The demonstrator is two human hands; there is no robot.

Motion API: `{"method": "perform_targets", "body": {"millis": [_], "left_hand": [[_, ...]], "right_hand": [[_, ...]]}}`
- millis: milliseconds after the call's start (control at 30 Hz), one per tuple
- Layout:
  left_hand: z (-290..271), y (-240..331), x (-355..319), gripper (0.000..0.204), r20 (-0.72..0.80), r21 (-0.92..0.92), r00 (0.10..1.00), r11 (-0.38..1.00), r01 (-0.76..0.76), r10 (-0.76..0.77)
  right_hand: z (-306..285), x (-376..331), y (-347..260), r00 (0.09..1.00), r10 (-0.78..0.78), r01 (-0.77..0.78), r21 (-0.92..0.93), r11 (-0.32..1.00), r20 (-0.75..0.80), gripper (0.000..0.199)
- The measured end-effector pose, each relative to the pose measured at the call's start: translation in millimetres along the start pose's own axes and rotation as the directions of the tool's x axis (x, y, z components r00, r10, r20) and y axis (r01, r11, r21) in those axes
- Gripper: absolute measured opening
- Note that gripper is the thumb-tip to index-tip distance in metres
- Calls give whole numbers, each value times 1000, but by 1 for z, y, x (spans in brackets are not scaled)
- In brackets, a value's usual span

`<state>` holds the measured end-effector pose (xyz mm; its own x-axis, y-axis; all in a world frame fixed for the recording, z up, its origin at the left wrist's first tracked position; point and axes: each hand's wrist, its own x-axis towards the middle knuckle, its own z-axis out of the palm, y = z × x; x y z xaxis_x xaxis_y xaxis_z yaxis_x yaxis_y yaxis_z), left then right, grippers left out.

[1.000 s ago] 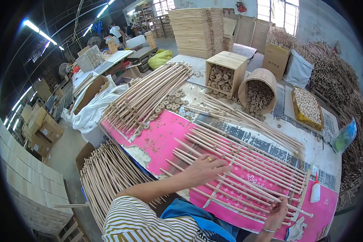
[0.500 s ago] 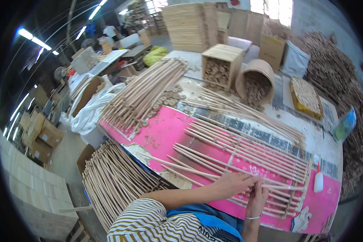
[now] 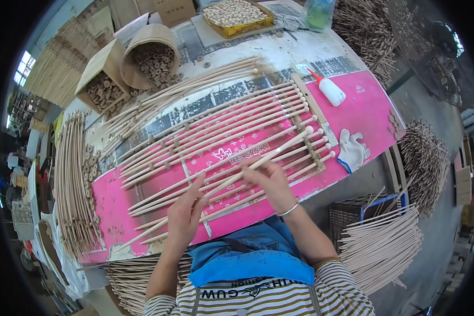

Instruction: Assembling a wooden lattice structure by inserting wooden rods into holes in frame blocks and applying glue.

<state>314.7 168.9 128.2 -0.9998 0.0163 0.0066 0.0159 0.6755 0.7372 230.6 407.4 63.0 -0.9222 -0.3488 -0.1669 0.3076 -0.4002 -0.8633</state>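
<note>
While both hands grip one wooden rod (image 3: 258, 160), left hand (image 3: 184, 216) w/ right hand (image 3: 268, 181), it looks light, stiff, thin; best held mid-shaft.

view: head cam, single, worn on person's head
facing: steeply down onto pink table (image 3: 363, 105)
range: close; left hand (image 3: 184, 218) & right hand (image 3: 268, 181) sit lower centre
lens: wide fisheye, edges bend, dark rim
overlap: n/a, one view
</note>
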Motion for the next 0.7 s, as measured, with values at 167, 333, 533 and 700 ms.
{"method": "perform_targets", "body": {"millis": [167,333,533,700], "left_hand": [[-1,-19,-14,60,-9,-62,999,997,-51,50],[-4,-13,-11,38,-20,19,998,998,-58,59],[-1,-13,-5,28,-29,21,996,996,-82,83],[5,-17,2,29,-25,16,994,994,-107,108]], "right_hand": [[-39,-3,-17,990,-100,100,-11,995,-99,31],[-52,-4,-12,982,-114,105,-69,992,-153,31],[-54,-16,-31,995,-41,43,19,999,-94,44],[-74,-18,-21,992,-26,22,-35,999,-120,45]]}}
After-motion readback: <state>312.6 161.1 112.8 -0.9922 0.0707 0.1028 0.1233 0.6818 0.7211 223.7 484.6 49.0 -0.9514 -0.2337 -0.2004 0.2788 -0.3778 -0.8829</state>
